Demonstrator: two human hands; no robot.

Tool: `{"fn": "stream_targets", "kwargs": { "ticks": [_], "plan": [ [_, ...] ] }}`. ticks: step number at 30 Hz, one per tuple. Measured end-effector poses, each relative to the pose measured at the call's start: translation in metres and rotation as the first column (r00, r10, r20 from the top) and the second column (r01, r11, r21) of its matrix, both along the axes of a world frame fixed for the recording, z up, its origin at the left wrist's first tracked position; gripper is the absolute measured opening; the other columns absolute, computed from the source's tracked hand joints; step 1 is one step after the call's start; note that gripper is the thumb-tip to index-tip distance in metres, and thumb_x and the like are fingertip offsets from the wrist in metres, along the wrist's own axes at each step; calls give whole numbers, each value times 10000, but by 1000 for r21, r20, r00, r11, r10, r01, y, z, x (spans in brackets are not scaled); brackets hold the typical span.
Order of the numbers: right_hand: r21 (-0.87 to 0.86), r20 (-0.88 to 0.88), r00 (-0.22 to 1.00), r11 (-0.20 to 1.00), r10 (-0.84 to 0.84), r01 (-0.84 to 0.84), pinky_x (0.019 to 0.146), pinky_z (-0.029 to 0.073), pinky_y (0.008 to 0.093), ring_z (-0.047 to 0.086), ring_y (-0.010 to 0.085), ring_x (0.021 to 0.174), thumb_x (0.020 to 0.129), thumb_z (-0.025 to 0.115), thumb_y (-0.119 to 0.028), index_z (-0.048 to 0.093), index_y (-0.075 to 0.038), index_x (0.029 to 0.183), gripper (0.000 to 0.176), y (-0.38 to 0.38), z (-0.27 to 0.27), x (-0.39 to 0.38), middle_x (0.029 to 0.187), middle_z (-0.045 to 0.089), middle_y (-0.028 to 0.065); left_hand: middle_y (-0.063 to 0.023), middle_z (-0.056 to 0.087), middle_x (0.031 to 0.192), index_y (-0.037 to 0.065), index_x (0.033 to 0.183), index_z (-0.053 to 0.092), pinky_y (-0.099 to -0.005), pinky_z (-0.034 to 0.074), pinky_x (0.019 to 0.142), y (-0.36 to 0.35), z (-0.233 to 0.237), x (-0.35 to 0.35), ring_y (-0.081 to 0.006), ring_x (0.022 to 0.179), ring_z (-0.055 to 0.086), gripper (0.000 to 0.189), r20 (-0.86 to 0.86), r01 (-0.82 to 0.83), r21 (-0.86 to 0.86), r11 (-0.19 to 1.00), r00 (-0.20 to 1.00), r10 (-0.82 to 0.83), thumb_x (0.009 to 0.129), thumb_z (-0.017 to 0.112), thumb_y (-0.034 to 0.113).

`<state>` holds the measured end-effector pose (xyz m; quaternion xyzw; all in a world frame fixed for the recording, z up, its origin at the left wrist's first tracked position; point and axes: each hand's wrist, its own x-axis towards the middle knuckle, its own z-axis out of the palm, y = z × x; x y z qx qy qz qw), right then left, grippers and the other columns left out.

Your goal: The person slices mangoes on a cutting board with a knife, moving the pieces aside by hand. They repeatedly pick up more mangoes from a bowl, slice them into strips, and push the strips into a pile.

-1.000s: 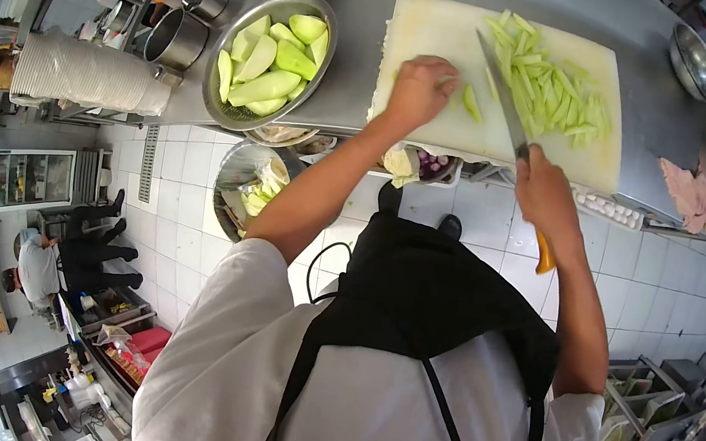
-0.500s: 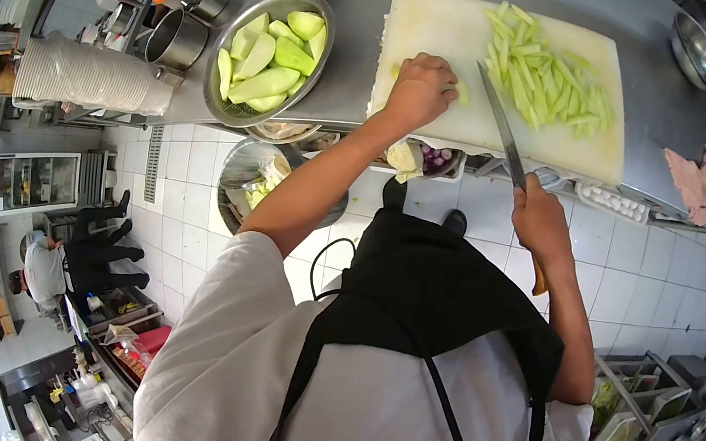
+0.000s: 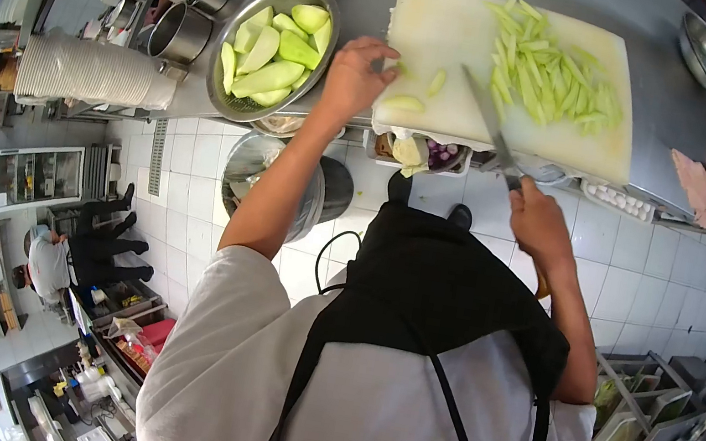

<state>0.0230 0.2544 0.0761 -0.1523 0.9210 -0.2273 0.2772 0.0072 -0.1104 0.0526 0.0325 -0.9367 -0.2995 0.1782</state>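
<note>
My right hand (image 3: 542, 223) grips the handle of a long kitchen knife (image 3: 497, 137). Its blade slants up and left over a white cutting board (image 3: 558, 151). A heap of pale green vegetable strips (image 3: 555, 82) covers the board's right half. Two small slices lie left of the blade, one of them a flat slice (image 3: 405, 102). At the board's left edge is my left hand (image 3: 360, 76), fingers bent but apart, with nothing visible in it. Beside it, an oval steel colander (image 3: 331, 32) holds several peeled pale green pieces that look like chayote.
Below the counter stand a metal bowl (image 3: 244, 152) and a tray with purple onions (image 3: 443, 155). Steel pots (image 3: 179, 36) and stacked white lids or plates (image 3: 90, 74) are at left. A pink cloth (image 3: 700, 176) lies right. Another person (image 3: 50, 265) is at far left.
My left hand has moved left off the board to its edge, uncovering the small slices. The knife tip has shifted slightly left; my right hand keeps its grip.
</note>
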Motion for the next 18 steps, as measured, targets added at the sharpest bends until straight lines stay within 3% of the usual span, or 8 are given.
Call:
{"fn": "stream_targets", "kwargs": {
  "ticks": [1, 6, 12, 15, 18],
  "plan": [
    [3, -17, 1000, 1000, -25, 25, 844, 484, 608, 644, 528, 940, 1029, 507, -253, 555, -17, 1171, 280, 2, 0, -6, 946, 684, 326, -103, 705, 1067, 58, 1050, 779, -306, 540, 749, 10, 2, 7, -232, 846, 659, 267, 24, 22, -4, 1000, 999, -22, 798, 840, 124],
    [-33, -19, 997, 997, -74, 73, 863, 478, 597, 642, 524, 940, 1035, 498, -232, 547, 11, 1139, 269, 2, -2, -18, 934, 685, 323, -162, 708, 1066, 28, 1078, 769, -431, 533, 940, 46, -5, 32, -358, 1062, 647, 333, 187, 47, -2, 999, 981, -46, 764, 827, 122],
    [-62, 30, 994, 992, -109, 110, 852, 477, 590, 642, 519, 945, 1037, 499, -236, 545, 17, 1139, 276, -5, 9, -11, 925, 685, 321, -141, 733, 1015, 36, 1070, 773, -432, 553, 867, 48, -20, 29, -357, 955, 680, 302, 73, 77, -175, 981, 995, -66, 786, 814, 131],
    [-67, 23, 997, 994, -80, 81, 847, 480, 586, 644, 515, 941, 1035, 503, -240, 549, 15, 1153, 285, -5, 10, -7, 927, 686, 318, -143, 737, 957, 38, 1047, 774, -410, 574, 800, 53, -14, 24, -349, 848, 707, 267, 94, 66, -203, 977, 994, -48, 788, 796, 99],
    [-120, -40, 998, 992, -52, 47, 541, 521, 459, 641, 329, 515, 1048, 497, -230, 529, 9, 1145, 260, 3, -10, -4, 718, 636, 216, -176, 744, 905, -18, 1023, 754, -383, 588, 713, 68, -6, 15, -310, 731, 730, 238, 145, -14, 5, 1000, 989, 13, 809, 771, 85]
  ]
}}
